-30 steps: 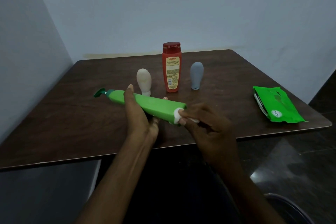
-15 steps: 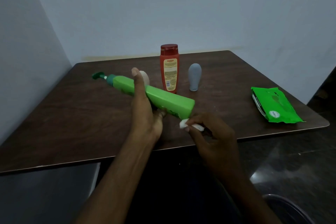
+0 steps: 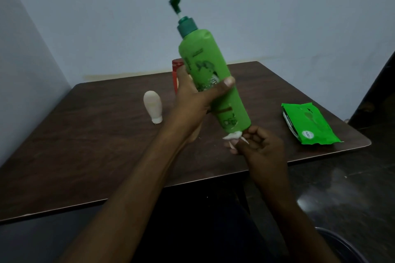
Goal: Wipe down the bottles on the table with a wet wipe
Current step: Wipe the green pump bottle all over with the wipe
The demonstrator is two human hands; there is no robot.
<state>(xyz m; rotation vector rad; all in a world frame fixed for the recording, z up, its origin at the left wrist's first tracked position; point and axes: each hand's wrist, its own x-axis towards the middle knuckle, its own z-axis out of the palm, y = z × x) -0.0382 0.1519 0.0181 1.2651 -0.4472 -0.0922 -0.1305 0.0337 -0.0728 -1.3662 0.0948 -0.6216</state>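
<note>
My left hand (image 3: 193,100) grips a tall green pump bottle (image 3: 210,66) around its middle and holds it nearly upright above the table, pump head at the top, leaning left. My right hand (image 3: 259,145) pinches a crumpled white wet wipe (image 3: 233,135) against the bottle's bottom edge. A cream bottle (image 3: 152,105) stands cap-down on the dark wooden table (image 3: 85,145) to the left. Only the cap and edge of a red bottle (image 3: 176,70) show behind my left hand. The grey bottle is hidden.
A green wet-wipe pack (image 3: 307,123) lies flat near the table's right edge. Walls close in behind and to the left. A dark shiny floor lies to the right, and a round dark rim (image 3: 342,241) shows at the bottom right.
My left hand has swung the green bottle from lying almost level to nearly upright. My right hand, which had come away with the wipe, is back at the bottle's base.
</note>
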